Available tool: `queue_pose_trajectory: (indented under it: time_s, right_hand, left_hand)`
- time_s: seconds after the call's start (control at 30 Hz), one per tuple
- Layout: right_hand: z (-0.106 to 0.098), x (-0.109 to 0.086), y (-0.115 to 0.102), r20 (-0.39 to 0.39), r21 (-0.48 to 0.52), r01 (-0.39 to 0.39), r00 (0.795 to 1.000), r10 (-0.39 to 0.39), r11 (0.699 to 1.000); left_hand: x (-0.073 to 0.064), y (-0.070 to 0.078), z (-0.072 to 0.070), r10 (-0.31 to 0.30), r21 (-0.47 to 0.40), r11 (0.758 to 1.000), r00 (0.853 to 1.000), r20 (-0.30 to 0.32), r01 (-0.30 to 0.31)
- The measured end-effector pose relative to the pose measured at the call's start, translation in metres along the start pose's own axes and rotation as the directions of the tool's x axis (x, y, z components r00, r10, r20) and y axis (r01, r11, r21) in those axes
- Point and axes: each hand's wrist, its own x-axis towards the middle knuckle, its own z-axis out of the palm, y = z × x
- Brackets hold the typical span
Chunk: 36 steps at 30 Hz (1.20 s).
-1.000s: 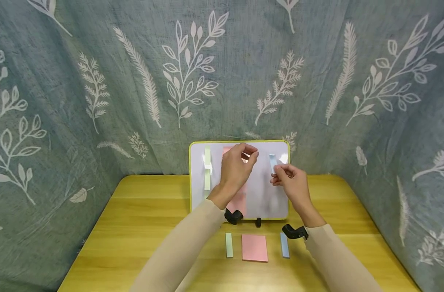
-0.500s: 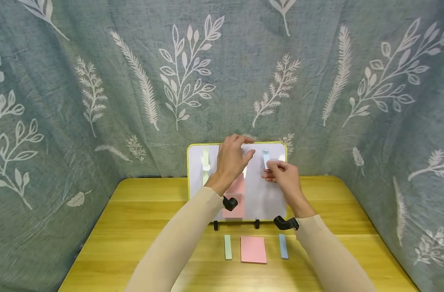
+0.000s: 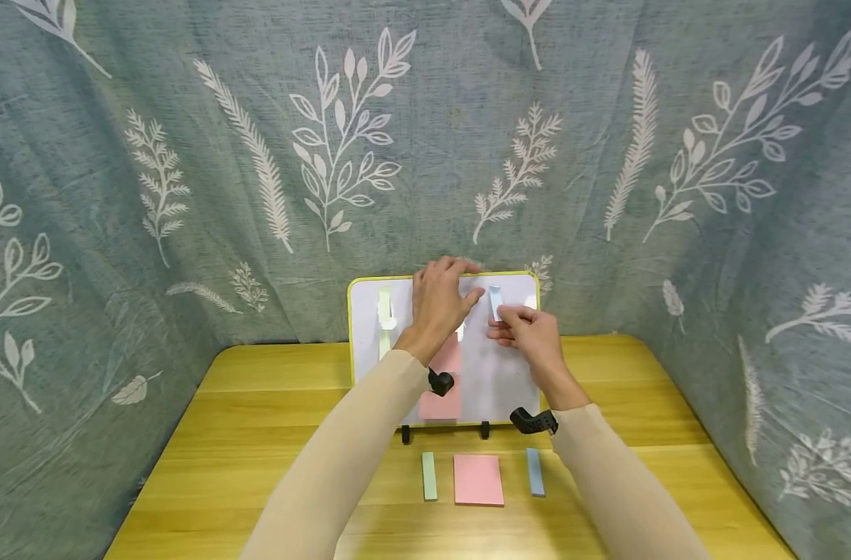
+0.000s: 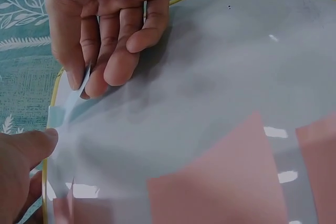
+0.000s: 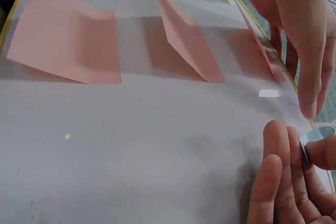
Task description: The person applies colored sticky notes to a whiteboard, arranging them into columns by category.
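My right hand pinches a narrow blue sticky strip by its lower end, in front of the upper right of a yellow-rimmed whiteboard. In the left wrist view the strip slants from the fingertips toward the board's top edge. At that edge my left hand has its thumb spread apart from its fingers. The left thumb lies right by the strip's upper end. Pink sticky notes run down the board's middle, the upper part hidden by the left hand. Pale green strips form a column at left.
On the wooden table, before the board, lie a green strip pad, a pink square pad and a blue strip pad. Black stand feet show under the board. A leaf-patterned curtain hangs behind.
My left hand has risen to the board's top edge, its thumb and fingers spreading apart. My right hand has carried the blue strip a little left and up on the board.
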Motion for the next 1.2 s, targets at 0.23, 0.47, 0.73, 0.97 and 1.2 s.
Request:
queue_pose_trajectory:
  time_s: [0.23, 0.47, 0.73, 0.97, 1.2]
  right_hand:
    - [0.006, 0.002, 0.000, -0.002, 0.017, -0.008, 1.000, 0.008, 1.000]
    - [0.009, 0.004, 0.002, 0.008, 0.042, -0.014, 1.000, 0.013, 0.999]
    - [0.009, 0.004, 0.002, 0.015, 0.050, -0.012, 1.000, 0.011, 0.999]
    - [0.011, 0.002, 0.002, 0.002, 0.047, -0.023, 1.000, 0.023, 0.999]
    - [0.009, 0.002, 0.004, -0.009, 0.035, -0.038, 0.999, 0.038, 0.999]
  left_hand:
    - [0.003, -0.002, 0.006, -0.004, 0.012, 1.000, 1.000, -0.026, 0.004]
    - [0.001, 0.007, 0.000, -0.023, 0.077, 0.997, 0.999, -0.025, 0.025]
    - [0.004, 0.007, 0.009, -0.041, 0.048, 0.998, 0.996, -0.074, 0.045]
    - [0.004, 0.014, 0.007, -0.071, 0.086, 0.993, 0.995, -0.064, 0.077]
    - [0.005, 0.018, 0.011, -0.098, 0.089, 0.991, 0.994, -0.051, 0.102]
